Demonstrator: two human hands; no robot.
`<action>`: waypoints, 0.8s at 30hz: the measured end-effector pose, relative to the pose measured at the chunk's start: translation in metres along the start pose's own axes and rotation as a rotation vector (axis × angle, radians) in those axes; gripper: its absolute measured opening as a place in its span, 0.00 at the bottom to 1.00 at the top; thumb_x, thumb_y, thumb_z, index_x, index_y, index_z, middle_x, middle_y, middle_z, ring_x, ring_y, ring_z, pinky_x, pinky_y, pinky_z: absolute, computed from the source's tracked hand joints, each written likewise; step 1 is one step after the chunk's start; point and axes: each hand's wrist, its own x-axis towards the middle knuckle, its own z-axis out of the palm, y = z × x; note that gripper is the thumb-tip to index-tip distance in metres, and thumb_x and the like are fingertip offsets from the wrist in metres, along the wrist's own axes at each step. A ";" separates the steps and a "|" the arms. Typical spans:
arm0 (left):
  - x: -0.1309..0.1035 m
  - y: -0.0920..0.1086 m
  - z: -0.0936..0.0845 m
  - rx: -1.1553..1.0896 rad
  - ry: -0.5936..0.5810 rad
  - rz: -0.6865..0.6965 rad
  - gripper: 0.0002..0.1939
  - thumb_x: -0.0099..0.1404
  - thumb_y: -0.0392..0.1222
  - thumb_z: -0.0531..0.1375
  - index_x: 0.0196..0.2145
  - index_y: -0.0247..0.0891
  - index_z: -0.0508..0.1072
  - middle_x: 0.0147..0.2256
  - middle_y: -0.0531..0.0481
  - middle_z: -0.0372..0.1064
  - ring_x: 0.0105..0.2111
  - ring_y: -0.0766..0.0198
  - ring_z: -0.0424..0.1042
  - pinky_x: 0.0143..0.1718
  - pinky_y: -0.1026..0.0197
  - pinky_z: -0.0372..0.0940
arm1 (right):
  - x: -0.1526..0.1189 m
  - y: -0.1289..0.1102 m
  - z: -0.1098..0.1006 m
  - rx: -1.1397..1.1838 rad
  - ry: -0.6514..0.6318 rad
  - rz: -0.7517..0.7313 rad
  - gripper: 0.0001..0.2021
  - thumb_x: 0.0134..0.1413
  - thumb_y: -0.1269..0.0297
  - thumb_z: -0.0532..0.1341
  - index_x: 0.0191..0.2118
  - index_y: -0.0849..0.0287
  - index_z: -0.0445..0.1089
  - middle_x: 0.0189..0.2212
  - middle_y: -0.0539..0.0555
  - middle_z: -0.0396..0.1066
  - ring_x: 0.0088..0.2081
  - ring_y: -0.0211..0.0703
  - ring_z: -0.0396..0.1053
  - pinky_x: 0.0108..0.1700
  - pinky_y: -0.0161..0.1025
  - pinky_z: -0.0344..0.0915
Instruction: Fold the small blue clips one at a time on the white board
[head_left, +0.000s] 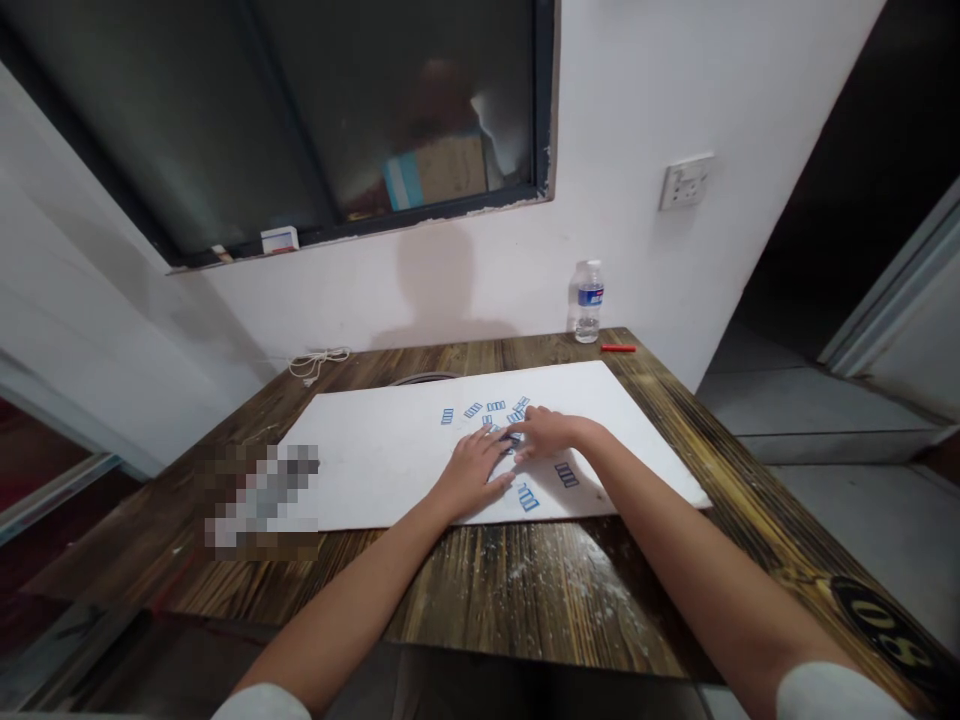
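Several small blue ladder-like pieces lie scattered on a white board (382,450), among them a blue piece at the near side (529,497) and one to its right (567,475). My left hand (472,475) rests palm down on the board, fingers stretched out toward the cluster, its thumb just above the nearest piece. From the right, my right hand (547,432) reaches in with fingers bent and thumb drawn in among the pieces. The two hands' fingertips meet over the cluster and hide part of it; what the right fingers pinch is too small to make out.
The board lies on a dark wooden table (517,590). At the back right stand a clear water bottle (589,302) and a red pen-like stick (618,348). White cord (319,362) lies at the back left. A blurred patch (270,500) covers the board's left end.
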 end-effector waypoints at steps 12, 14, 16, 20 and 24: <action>0.000 -0.001 0.000 0.047 0.010 -0.056 0.20 0.69 0.50 0.53 0.56 0.47 0.70 0.59 0.49 0.63 0.61 0.49 0.58 0.58 0.42 0.54 | -0.011 0.015 -0.016 0.090 -0.015 0.051 0.16 0.46 0.45 0.66 0.41 0.41 0.78 0.42 0.54 0.73 0.51 0.56 0.65 0.48 0.46 0.64; 0.001 -0.002 0.001 0.063 0.042 -0.070 0.18 0.68 0.47 0.54 0.53 0.47 0.73 0.57 0.50 0.66 0.59 0.50 0.60 0.57 0.43 0.56 | -0.013 0.016 -0.020 0.107 -0.048 0.044 0.17 0.47 0.46 0.65 0.42 0.45 0.79 0.39 0.55 0.75 0.49 0.55 0.67 0.47 0.43 0.64; 0.001 -0.003 0.002 0.071 0.069 -0.068 0.16 0.68 0.45 0.55 0.51 0.47 0.74 0.56 0.51 0.67 0.59 0.52 0.61 0.57 0.44 0.57 | -0.015 0.018 -0.025 0.116 -0.049 0.008 0.17 0.51 0.48 0.64 0.44 0.48 0.79 0.39 0.56 0.76 0.47 0.52 0.69 0.47 0.41 0.64; 0.001 -0.004 0.002 0.046 0.103 -0.054 0.14 0.66 0.43 0.56 0.47 0.45 0.76 0.54 0.49 0.69 0.57 0.53 0.63 0.56 0.46 0.58 | -0.016 0.020 -0.029 0.056 0.094 -0.006 0.16 0.59 0.57 0.58 0.51 0.48 0.74 0.47 0.57 0.73 0.48 0.51 0.68 0.50 0.42 0.62; 0.001 -0.003 0.002 0.020 0.096 -0.056 0.16 0.66 0.44 0.56 0.50 0.43 0.73 0.57 0.48 0.66 0.59 0.54 0.60 0.59 0.47 0.56 | -0.011 0.022 -0.020 -0.035 0.145 0.121 0.21 0.61 0.58 0.56 0.59 0.45 0.66 0.50 0.60 0.68 0.52 0.57 0.64 0.50 0.47 0.61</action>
